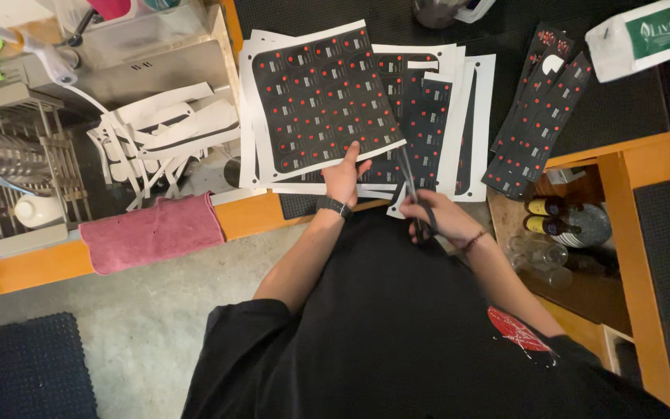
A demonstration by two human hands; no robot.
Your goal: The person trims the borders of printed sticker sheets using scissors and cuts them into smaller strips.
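My left hand [345,175] rests flat on the near edge of a large white sheet printed black with red dots [316,97], which lies on top of a stack of similar sheets. My right hand [432,215] grips black scissors [411,182] whose blades point up into a partly cut sheet [428,116] just to the right. A dark watch sits on my left wrist and a thin band on my right wrist. A pile of cut-out black label strips [540,116] lies farther right on the dark mat.
Left of the sheets is a metal sink [141,70] filled with white paper offcuts [168,128], a dish rack [17,171] and a pink towel [153,231] over the orange counter edge. A white and green box [637,35] stands top right. Bottles and glasses [552,225] sit on a lower shelf.
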